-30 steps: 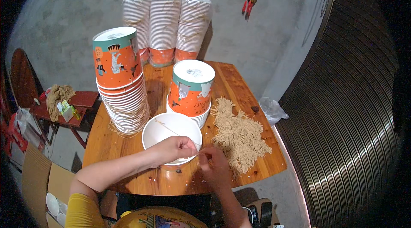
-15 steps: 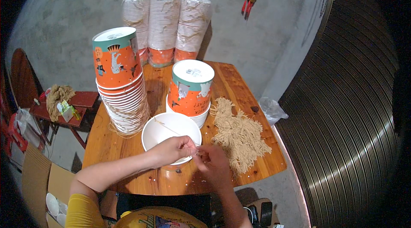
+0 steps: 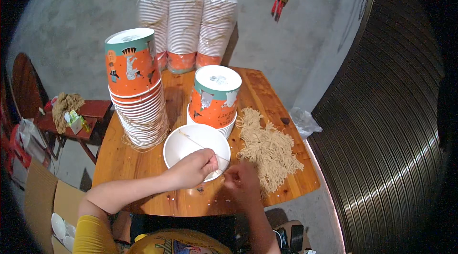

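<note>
Left hand [image 3: 192,168] fingers pinched narrow at near rim of white bucket [image 3: 173,153]; right hand [image 3: 243,181] curled beside it. Can't tell what either grips. Cord [image 3: 196,142] probably best untwisted, rim steady. Bucket at tabletop [image 3: 148,170] front.

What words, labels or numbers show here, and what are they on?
Shorter bucket stack: upside-down dark lettering on orange; I won't copy it.
Its white base: marks too small to read.
Taller bucket stack: marks on top base too small to read.
Yellow shirt: print too small to read.
</note>
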### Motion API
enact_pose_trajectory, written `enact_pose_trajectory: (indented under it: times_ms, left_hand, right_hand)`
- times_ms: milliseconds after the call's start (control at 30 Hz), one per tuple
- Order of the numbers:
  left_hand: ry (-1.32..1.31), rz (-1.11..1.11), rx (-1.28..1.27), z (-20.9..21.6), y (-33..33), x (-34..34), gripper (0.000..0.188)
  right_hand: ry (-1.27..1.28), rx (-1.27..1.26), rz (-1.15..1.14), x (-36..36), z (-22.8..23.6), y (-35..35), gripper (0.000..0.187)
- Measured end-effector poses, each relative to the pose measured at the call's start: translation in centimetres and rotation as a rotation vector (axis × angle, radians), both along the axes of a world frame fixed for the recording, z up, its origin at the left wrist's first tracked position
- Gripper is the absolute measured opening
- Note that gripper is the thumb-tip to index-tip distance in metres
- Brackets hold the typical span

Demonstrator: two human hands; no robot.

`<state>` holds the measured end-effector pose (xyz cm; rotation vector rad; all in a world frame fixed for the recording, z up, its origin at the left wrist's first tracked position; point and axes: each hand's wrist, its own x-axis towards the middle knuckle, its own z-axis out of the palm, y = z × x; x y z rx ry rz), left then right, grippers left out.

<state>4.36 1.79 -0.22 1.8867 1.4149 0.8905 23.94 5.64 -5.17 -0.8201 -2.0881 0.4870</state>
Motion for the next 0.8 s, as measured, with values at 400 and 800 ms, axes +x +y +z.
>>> enact_pose_trajectory:
  times_ms: [400, 800]
  left_hand:
    - [0.133, -0.102, 0.028, 1.3, -1.3, -1.1, 0.028]
    - [0.401, -0.287, 0.408, 0.1, -3.8, -4.5, 0.019]
  right_hand:
    - [-0.082, 0.1, 0.144, 1.9, 2.0, 0.6, 0.013]
    - [0.044, 0.069, 0.242, -2.1, 3.2, 1.6, 0.013]
